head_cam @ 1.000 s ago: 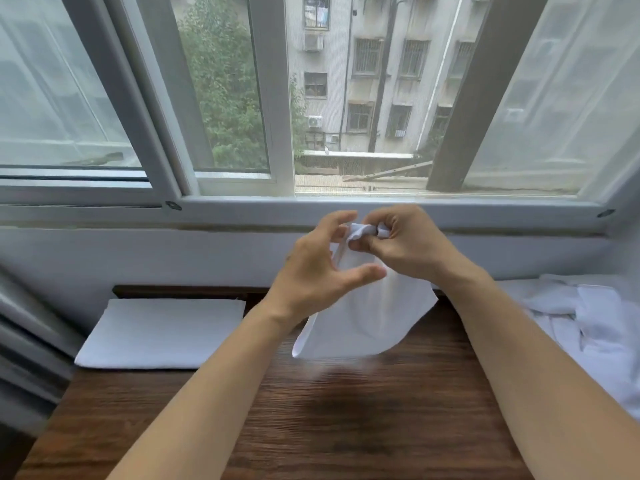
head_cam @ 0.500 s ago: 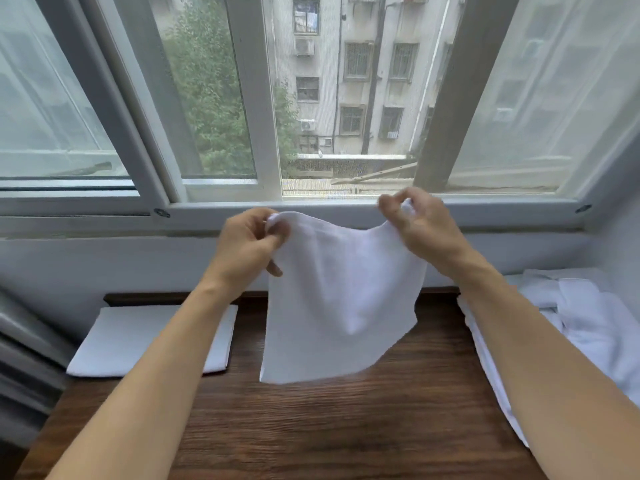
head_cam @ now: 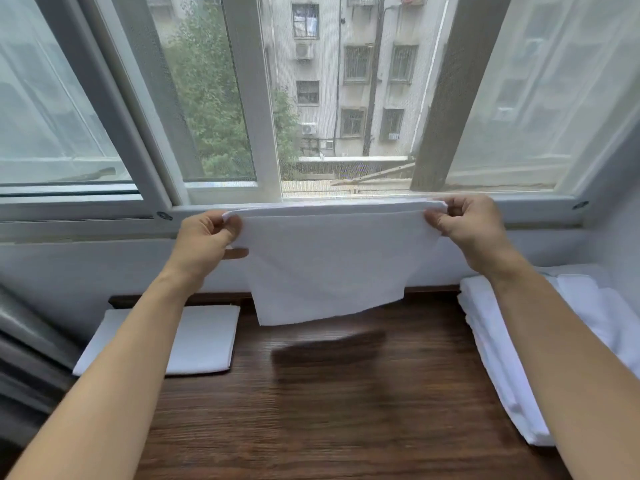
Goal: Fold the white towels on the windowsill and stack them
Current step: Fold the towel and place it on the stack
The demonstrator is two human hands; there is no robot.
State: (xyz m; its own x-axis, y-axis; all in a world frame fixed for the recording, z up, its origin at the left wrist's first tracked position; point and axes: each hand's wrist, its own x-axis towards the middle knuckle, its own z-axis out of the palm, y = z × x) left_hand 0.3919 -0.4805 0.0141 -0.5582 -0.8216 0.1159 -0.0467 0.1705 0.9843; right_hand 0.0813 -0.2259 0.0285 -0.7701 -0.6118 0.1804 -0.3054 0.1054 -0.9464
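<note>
Towel (head_cam: pixel 329 268) corners are what I am watching: the left hand (head_cam: pixel 204 242) is pinching one top corner between thumb and curled fingers, and the right hand (head_cam: pixel 465 225) is pinching the other, so the doubled cloth is hanging taut and flat above the wooden windowsill (head_cam: pixel 346 410), clear of it. I am judging this stretch is squaring the edges for the next fold. A folded towel (head_cam: pixel 204 337) is lying left, presumably starting the stack; the unfolded pile (head_cam: pixel 491 334) is waiting right.
</note>
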